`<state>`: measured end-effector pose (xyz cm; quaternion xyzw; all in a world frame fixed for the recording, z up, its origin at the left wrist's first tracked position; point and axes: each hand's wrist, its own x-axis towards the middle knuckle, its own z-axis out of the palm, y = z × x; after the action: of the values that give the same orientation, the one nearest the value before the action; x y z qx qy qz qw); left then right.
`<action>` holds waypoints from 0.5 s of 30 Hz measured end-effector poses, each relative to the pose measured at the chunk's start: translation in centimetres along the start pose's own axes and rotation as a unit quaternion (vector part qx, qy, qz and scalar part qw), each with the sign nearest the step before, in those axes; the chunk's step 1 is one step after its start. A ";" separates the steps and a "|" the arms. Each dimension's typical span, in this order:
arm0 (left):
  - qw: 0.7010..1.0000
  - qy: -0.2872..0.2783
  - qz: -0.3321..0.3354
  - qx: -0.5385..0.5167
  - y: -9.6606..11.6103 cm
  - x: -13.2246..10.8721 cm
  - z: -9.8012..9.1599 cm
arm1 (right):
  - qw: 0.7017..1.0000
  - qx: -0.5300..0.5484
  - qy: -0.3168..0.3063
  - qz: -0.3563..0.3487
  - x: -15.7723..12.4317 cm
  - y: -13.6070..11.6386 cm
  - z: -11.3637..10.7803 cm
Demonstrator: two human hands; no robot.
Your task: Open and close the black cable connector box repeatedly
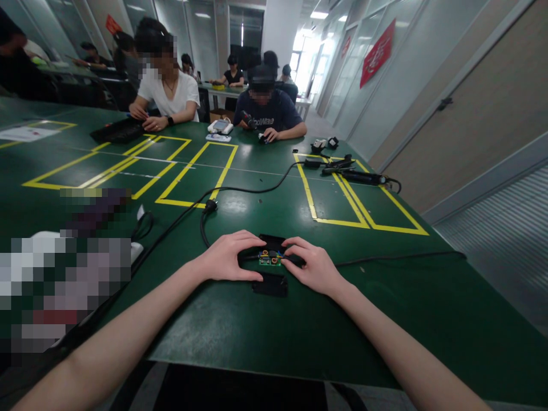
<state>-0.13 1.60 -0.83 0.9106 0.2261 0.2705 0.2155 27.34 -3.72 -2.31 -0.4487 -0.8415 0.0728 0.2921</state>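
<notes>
A small green circuit board (pixel 269 260) with copper coils lies between my hands, with a black cable at each end. Behind it is one black casing half (pixel 272 242); the other casing half (pixel 270 285) lies in front. My left hand (pixel 229 257) curves around the board's left side, thumb and fingers apart, fingertips near the two casing halves. At the right end, my right hand (pixel 313 264) has its thumb and fingers close together around the black cable end (pixel 295 260).
A black plug (pixel 209 206) and cables cross the green table (pixel 222 331). Black devices (pixel 359 176) lie at the back right, within yellow tape outlines. A power strip (pixel 137 251) is partly visible at left. Two people sit across the table with a black tray (pixel 117 130).
</notes>
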 end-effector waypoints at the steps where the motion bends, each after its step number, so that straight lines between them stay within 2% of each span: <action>1: 1.000 -0.001 0.000 0.000 0.0 0.0 0.0 | 1.000 -0.001 0.001 -0.001 0.0 0.0 0.0; 15: 1.000 0.014 -0.021 -0.016 0.1 0.2 0.6 | 1.000 0.017 -0.007 -0.009 -0.1 -0.5 -0.1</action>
<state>0.43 1.43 -1.14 0.8981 0.2440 0.2827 0.2325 27.11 -4.12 -2.07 -0.4359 -0.8460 0.0876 0.2944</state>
